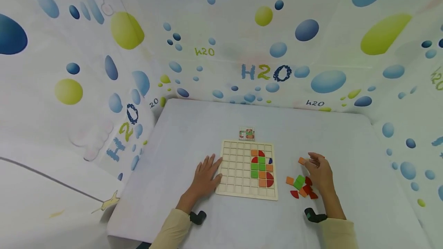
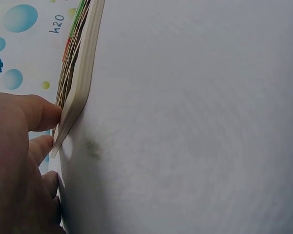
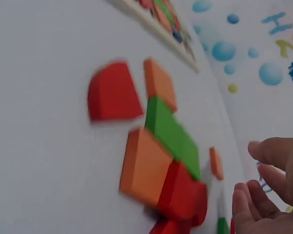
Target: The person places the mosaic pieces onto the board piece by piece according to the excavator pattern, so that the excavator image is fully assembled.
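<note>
My left hand [image 1: 205, 178] lies with fingers spread at the left edge of a pale wooden grid board [image 1: 235, 172]; in the left wrist view its thumb and a finger touch the board's edge [image 2: 80, 83]. Orange, green and red pieces and a blue one sit in the board's right half. My right hand [image 1: 320, 172] hovers with loosely bent fingers beside a lone orange square [image 1: 302, 161]. The right wrist view shows a gap between that hand [image 3: 276, 187] and the orange piece [image 3: 216, 163], and nothing between its fingers.
Right of the board lies a loose pile with green squares [image 1: 299, 181], orange squares [image 1: 289, 180] and red quarter-rounds [image 1: 294, 194]. A small patterned card [image 1: 247, 133] lies behind the board. A patterned curtain [image 1: 214, 22] hangs behind the white table [image 1: 187, 126].
</note>
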The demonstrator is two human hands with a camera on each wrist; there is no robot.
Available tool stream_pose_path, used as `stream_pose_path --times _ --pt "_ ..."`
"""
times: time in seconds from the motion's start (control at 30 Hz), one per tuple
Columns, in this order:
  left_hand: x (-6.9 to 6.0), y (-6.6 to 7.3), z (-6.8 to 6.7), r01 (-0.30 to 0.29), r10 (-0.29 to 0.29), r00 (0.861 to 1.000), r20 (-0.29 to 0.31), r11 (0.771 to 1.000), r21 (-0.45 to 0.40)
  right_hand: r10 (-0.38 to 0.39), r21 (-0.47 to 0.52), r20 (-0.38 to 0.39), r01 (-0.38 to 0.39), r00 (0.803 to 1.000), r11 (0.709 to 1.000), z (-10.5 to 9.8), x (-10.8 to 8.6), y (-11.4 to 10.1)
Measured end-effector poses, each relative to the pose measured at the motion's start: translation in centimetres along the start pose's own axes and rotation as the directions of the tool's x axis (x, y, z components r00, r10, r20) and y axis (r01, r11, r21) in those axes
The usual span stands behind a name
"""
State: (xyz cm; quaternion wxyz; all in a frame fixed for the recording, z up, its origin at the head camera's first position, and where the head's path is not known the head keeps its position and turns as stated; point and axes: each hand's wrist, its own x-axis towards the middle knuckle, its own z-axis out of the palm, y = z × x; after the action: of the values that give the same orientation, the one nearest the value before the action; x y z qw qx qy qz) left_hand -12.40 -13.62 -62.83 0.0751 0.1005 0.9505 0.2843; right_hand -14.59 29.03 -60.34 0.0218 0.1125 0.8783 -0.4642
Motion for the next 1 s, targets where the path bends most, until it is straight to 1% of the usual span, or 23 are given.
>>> stream_pose_path --times 0.07,0.1,0.23,0.4,0.53,0.6,0.77,0.9,1.0 --pt "0.0 0.0 0.0 -0.002 0.002 1.000 0.001 1.000 -0.008 0.035 0.001 0.021 -0.035 0.999 0.999 -0.2 0.4 0.5" --pt "0.0 0.0 0.0 -0.001 0.001 1.000 0.006 1.000 -0.009 0.037 -0.007 0.026 -0.037 0.999 0.999 -0.2 0.6 0.8" --pt "0.0 0.0 0.1 -0.013 0.013 1.000 -0.005 1.000 -0.017 -0.006 -0.047 0.044 0.008 0.999 0.999 0.3 1.1 1.3" --pt "0.0 0.0 0.0 -0.009 0.009 1.000 -0.011 1.000 -0.005 -0.048 -0.121 0.059 0.055 0.997 0.991 0.9 1.4 1.0" --pt "0.0 0.0 -0.1 -0.003 0.003 1.000 -0.001 1.000 -0.004 -0.061 -0.151 0.041 0.067 0.997 0.986 1.3 1.4 0.8" --pt "0.0 0.0 -0.2 0.000 0.000 1.000 0.006 1.000 -0.001 -0.079 -0.157 0.033 0.083 0.996 0.984 1.4 1.4 0.8" --pt "0.0 0.0 -0.2 -0.001 0.001 1.000 -0.007 1.000 0.011 -0.144 -0.178 0.024 0.146 0.989 0.973 1.7 1.5 0.7" --pt "0.0 0.0 -0.1 0.000 0.000 1.000 -0.007 1.000 0.012 -0.140 -0.190 0.039 0.145 0.989 0.971 1.7 1.4 0.7" --pt "-0.1 0.1 -0.2 -0.001 0.001 1.000 -0.006 1.000 -0.002 -0.131 -0.196 0.049 0.138 0.990 0.971 1.6 1.3 0.6"
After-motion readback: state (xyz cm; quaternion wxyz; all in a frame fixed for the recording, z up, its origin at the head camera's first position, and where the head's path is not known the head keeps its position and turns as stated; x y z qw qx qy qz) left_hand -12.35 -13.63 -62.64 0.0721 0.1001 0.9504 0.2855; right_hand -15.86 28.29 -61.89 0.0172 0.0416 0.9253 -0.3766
